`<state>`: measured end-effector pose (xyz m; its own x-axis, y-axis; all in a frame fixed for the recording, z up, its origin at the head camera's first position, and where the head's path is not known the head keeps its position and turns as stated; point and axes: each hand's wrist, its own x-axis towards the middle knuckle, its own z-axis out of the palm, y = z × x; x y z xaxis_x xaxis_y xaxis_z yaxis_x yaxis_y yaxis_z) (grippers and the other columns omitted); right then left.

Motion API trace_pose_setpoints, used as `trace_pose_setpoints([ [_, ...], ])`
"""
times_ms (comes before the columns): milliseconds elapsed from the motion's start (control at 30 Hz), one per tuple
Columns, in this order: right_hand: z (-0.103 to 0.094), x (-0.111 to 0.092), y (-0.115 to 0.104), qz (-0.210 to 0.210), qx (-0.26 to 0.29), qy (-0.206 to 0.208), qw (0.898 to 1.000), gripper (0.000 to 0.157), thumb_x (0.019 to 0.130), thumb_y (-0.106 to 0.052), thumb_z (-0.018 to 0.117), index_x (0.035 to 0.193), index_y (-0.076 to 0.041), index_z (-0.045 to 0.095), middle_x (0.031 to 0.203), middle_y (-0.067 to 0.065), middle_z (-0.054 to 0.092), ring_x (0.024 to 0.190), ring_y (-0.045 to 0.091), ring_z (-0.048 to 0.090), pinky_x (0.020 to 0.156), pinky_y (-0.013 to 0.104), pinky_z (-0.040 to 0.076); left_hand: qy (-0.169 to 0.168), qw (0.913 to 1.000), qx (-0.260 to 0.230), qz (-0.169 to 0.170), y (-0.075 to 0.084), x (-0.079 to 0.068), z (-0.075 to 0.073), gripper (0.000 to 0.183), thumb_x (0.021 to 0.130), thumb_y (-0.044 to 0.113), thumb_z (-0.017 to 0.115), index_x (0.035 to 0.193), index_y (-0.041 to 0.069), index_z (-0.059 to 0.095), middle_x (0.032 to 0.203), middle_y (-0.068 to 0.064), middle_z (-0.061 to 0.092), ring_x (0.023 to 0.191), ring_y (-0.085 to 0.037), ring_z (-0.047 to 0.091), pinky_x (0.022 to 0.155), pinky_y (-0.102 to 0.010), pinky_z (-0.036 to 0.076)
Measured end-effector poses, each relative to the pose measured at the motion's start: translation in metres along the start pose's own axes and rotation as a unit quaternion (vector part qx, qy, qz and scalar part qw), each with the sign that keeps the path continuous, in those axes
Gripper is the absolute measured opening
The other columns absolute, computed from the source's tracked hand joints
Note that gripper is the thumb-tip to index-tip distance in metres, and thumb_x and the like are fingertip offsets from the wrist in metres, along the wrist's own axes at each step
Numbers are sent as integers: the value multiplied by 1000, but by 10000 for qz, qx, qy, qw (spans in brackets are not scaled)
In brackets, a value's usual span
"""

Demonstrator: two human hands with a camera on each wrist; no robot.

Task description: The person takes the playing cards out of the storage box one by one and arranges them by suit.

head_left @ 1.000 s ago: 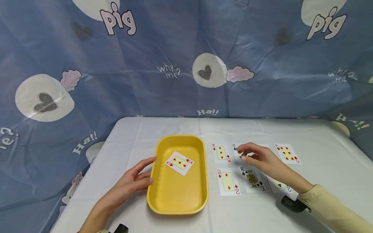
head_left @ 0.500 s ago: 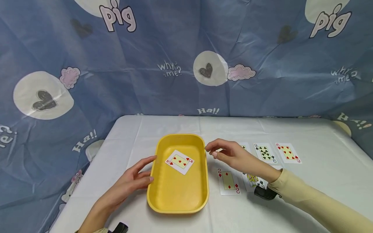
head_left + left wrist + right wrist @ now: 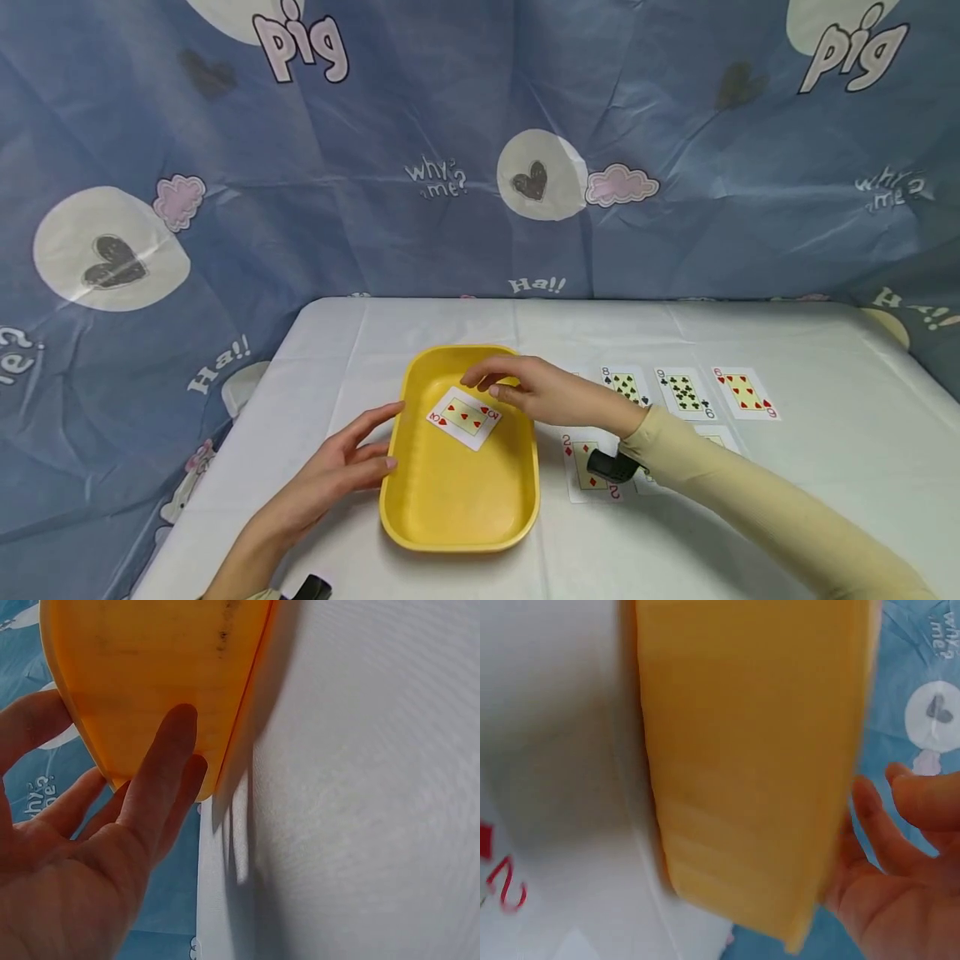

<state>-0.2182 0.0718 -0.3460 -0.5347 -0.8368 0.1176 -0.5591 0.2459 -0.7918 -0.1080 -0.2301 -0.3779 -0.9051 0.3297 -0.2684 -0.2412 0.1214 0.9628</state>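
Observation:
A yellow tray [image 3: 459, 500] stands on the white tabletop in the head view, with a three of hearts playing card [image 3: 463, 418] lying face up inside. My left hand [image 3: 333, 471] rests its extended fingers and thumb against the tray's left side. In the left wrist view that hand [image 3: 97, 855] touches the outer wall and rim. Over the tray's right rim reaches my right hand [image 3: 543, 390], its fingers loosely bent above the card's upper edge. Nothing shows between its fingers. The right wrist view has this hand [image 3: 900, 862] beside the tray's wall.
Right of the tray lie face-up cards in two rows, among them a black eight [image 3: 624, 383], a nine of clubs [image 3: 684, 393], a six of hearts [image 3: 745, 393] and a two of diamonds [image 3: 581, 454]. The right forearm covers others. A blue printed cloth [image 3: 420, 233] hangs behind.
My right hand has moved left, from above the back row of cards, over the tray's right rim and into the space above it. The left hand and the tray have stayed in place.

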Motion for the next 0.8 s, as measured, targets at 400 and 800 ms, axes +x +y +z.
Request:
trace_pose_setpoints([
  [400,8,48,18,-221,-279,-773,9964,31,98,6,49,126,-1,61,123,14,63,115,28,58,100,30,44,-15,10000,-19,-25,-1,0,-1,66,96,18,65,154,21,32,140,-21,51,117,-32,59,92,-41,52],
  [800,15,67,23,578,-738,-1182,9886,57,84,19,53,135,-5,56,133,8,57,117,26,54,102,33,43,-23,10000,-57,-49,0,-1,-1,67,96,18,65,153,22,32,140,-21,51,118,-32,58,92,-40,52],
])
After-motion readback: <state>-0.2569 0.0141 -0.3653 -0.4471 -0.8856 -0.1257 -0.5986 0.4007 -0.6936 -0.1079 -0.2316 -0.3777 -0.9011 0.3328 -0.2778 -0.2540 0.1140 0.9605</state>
